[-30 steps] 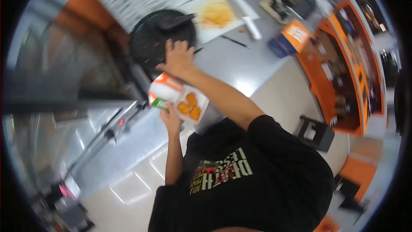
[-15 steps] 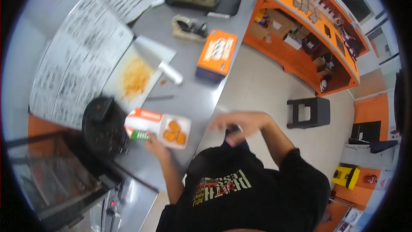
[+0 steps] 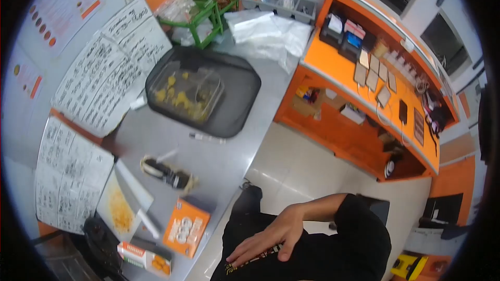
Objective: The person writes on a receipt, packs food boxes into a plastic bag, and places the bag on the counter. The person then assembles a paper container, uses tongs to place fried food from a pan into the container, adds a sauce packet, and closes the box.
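Note:
My right hand is spread in front of the black shirt, its fingers apart and nothing in it. My left hand does not show. At the lower left, the open white, orange and green carton with orange-brown fried pieces lies on the metal table. Beside it stands an orange box. A large knife rests on a stained white cutting board. Farther up, a black tray bears a clear container with yellowish pieces.
A round black pan is at the lower left. A dark strapped item and a pen lie on the table. Plastic bags and a green rack stand behind. An orange counter holds several phones. A dark stool is behind my arm.
The view has swung toward the tray and counter. My right hand has moved from over the pan to before my shirt. My left hand, earlier at the carton, has left view.

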`<move>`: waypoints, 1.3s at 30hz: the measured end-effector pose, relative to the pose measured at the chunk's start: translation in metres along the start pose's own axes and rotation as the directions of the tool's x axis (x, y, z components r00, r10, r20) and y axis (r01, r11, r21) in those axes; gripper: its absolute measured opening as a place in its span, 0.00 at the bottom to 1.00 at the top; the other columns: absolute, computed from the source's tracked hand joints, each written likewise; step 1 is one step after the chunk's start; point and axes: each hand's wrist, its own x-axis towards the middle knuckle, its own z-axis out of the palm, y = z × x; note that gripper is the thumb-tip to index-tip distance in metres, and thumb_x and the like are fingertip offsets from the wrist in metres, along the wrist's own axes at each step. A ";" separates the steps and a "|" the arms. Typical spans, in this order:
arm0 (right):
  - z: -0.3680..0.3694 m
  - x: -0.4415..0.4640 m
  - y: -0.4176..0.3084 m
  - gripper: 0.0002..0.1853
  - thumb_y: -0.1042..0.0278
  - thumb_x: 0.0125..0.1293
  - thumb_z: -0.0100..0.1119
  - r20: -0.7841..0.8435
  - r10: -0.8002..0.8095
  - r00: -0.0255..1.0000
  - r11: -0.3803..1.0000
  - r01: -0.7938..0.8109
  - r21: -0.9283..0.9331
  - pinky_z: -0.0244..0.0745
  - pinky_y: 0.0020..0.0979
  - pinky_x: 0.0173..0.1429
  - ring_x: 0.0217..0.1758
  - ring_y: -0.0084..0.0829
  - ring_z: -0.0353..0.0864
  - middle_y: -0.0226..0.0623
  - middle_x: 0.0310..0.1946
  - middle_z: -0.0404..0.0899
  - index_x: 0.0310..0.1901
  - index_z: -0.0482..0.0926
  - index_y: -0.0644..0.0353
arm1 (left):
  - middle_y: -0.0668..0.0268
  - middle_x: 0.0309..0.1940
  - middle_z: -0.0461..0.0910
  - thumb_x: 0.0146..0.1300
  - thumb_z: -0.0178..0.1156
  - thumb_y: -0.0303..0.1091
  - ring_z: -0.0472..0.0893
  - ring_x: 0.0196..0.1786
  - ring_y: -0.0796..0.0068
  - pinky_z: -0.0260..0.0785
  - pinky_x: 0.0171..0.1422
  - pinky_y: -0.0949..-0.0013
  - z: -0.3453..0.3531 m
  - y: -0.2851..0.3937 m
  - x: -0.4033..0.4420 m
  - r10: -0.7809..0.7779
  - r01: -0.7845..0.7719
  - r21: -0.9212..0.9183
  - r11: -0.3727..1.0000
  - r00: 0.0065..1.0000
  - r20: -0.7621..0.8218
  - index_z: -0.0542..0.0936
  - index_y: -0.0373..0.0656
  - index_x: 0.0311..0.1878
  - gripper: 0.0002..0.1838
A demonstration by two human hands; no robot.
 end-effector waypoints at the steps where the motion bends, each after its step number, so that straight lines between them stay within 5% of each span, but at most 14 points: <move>1: -0.039 -0.022 -0.017 0.44 0.49 0.72 0.63 -0.006 0.054 0.999 0.997 -0.054 -0.049 0.59 0.44 0.78 0.78 0.49 0.61 0.56 0.77 0.55 0.77 0.56 0.70 | 0.47 0.63 0.76 0.78 0.46 0.45 0.77 0.64 0.54 0.73 0.65 0.49 0.033 0.031 -0.037 -0.010 0.009 0.006 1.000 0.996 0.088 0.70 0.32 0.69 0.28; 4: -0.168 -0.092 -0.087 0.36 0.52 0.68 0.70 -0.290 0.164 0.943 0.904 -0.261 -0.339 0.75 0.41 0.66 0.61 0.39 0.81 0.48 0.60 0.80 0.69 0.70 0.66 | 0.47 0.62 0.76 0.78 0.46 0.45 0.77 0.64 0.54 0.74 0.65 0.49 0.129 0.130 -0.130 -0.008 0.020 -0.030 0.999 0.931 0.364 0.71 0.31 0.69 0.28; 6: -0.271 -0.143 -0.150 0.24 0.62 0.68 0.70 -0.656 -0.016 0.755 0.674 -0.476 -0.564 0.78 0.38 0.62 0.56 0.34 0.83 0.41 0.54 0.84 0.62 0.78 0.61 | 0.47 0.62 0.76 0.78 0.46 0.44 0.77 0.63 0.54 0.74 0.64 0.49 0.182 0.198 -0.176 0.004 0.027 -0.050 0.998 0.844 0.537 0.71 0.31 0.69 0.28; 7: -0.318 -0.160 -0.177 0.19 0.67 0.68 0.67 -0.890 0.032 0.455 0.798 -0.548 -0.251 0.80 0.32 0.57 0.52 0.27 0.83 0.35 0.47 0.85 0.58 0.80 0.61 | 0.47 0.62 0.76 0.78 0.46 0.44 0.77 0.63 0.54 0.74 0.64 0.49 0.208 0.231 -0.196 0.017 0.030 -0.068 0.997 0.799 0.600 0.71 0.31 0.68 0.27; 8: -0.385 -0.194 -0.193 0.18 0.73 0.67 0.65 -0.950 -0.074 0.304 0.700 -0.663 -0.267 0.80 0.28 0.51 0.46 0.23 0.83 0.32 0.42 0.85 0.58 0.80 0.61 | 0.47 0.62 0.76 0.77 0.46 0.44 0.77 0.63 0.54 0.74 0.64 0.49 0.229 0.263 -0.214 0.035 0.025 -0.081 0.996 0.754 0.656 0.71 0.31 0.68 0.27; 9: -0.464 -0.240 -0.203 0.16 0.79 0.68 0.59 -0.921 -0.181 0.345 0.659 -0.653 -0.374 0.80 0.35 0.56 0.49 0.28 0.83 0.35 0.44 0.83 0.57 0.79 0.65 | 0.47 0.62 0.76 0.77 0.46 0.44 0.77 0.63 0.54 0.74 0.64 0.49 0.251 0.291 -0.233 0.049 0.027 -0.097 0.995 0.716 0.696 0.71 0.31 0.68 0.27; 10: -0.537 -0.277 -0.214 0.17 0.78 0.65 0.62 -0.908 -0.297 0.296 0.679 -0.603 -0.419 0.81 0.28 0.48 0.40 0.24 0.84 0.32 0.40 0.85 0.55 0.81 0.63 | 0.47 0.61 0.77 0.77 0.47 0.44 0.78 0.63 0.54 0.75 0.64 0.49 0.275 0.317 -0.250 0.055 0.033 -0.106 0.994 0.684 0.727 0.71 0.31 0.68 0.27; 13: -0.736 -0.358 -0.246 0.12 0.74 0.64 0.62 -0.854 -0.493 0.164 0.318 -0.880 -0.353 0.82 0.34 0.51 0.44 0.35 0.89 0.44 0.41 0.89 0.49 0.84 0.64 | 0.47 0.61 0.77 0.77 0.47 0.44 0.78 0.63 0.54 0.75 0.63 0.50 0.330 0.373 -0.298 0.021 0.057 -0.075 0.996 0.645 0.764 0.71 0.31 0.68 0.27; 17: -0.915 -0.396 -0.268 0.12 0.78 0.62 0.58 -0.859 -0.469 0.205 0.023 -0.970 -0.244 0.81 0.40 0.54 0.46 0.46 0.87 0.47 0.41 0.87 0.47 0.83 0.68 | 0.48 0.61 0.77 0.77 0.47 0.43 0.78 0.62 0.54 0.75 0.62 0.50 0.374 0.415 -0.352 -0.125 0.137 0.044 0.990 0.669 0.733 0.72 0.30 0.67 0.27; 22: -1.051 -0.419 -0.250 0.15 0.78 0.57 0.59 -0.975 -0.084 0.208 -0.314 -0.934 -0.172 0.80 0.43 0.58 0.53 0.53 0.85 0.54 0.45 0.86 0.47 0.84 0.66 | 0.48 0.60 0.78 0.77 0.48 0.43 0.79 0.62 0.55 0.76 0.61 0.50 0.384 0.431 -0.422 -0.397 0.304 0.256 0.917 0.646 0.652 0.72 0.30 0.66 0.26; 25: -1.083 -0.449 -0.229 0.15 0.77 0.55 0.62 -0.951 0.150 0.271 -0.537 -0.785 -0.309 0.80 0.44 0.60 0.55 0.53 0.84 0.56 0.47 0.85 0.46 0.85 0.65 | 0.48 0.60 0.78 0.76 0.48 0.42 0.79 0.61 0.55 0.76 0.61 0.51 0.375 0.431 -0.462 -0.527 0.393 0.354 0.849 0.571 0.629 0.72 0.29 0.66 0.26; 28: -1.101 -0.464 -0.214 0.16 0.76 0.53 0.64 -0.949 0.310 0.058 -0.523 -0.823 -0.222 0.80 0.45 0.60 0.57 0.54 0.83 0.57 0.51 0.83 0.45 0.84 0.67 | 0.48 0.59 0.78 0.76 0.48 0.42 0.79 0.61 0.55 0.77 0.60 0.51 0.358 0.427 -0.496 -0.617 0.446 0.432 0.784 0.489 0.616 0.72 0.29 0.65 0.26; 34: -1.109 -0.501 -0.207 0.15 0.74 0.48 0.69 -0.839 0.192 0.509 -0.507 -0.680 -0.530 0.81 0.45 0.57 0.51 0.52 0.85 0.58 0.43 0.85 0.41 0.86 0.65 | 0.48 0.59 0.79 0.76 0.49 0.41 0.80 0.60 0.55 0.77 0.59 0.51 0.307 0.408 -0.554 -0.693 0.487 0.505 0.712 0.375 0.615 0.73 0.29 0.65 0.25; 39: -1.086 -0.470 -0.260 0.14 0.68 0.47 0.72 -0.889 0.226 0.398 -0.321 -0.831 -0.454 0.81 0.44 0.47 0.40 0.48 0.87 0.56 0.33 0.85 0.36 0.85 0.67 | 0.49 0.58 0.79 0.76 0.49 0.40 0.80 0.59 0.55 0.78 0.58 0.52 0.282 0.367 -0.576 -0.618 0.472 0.433 0.768 0.373 0.692 0.73 0.28 0.64 0.25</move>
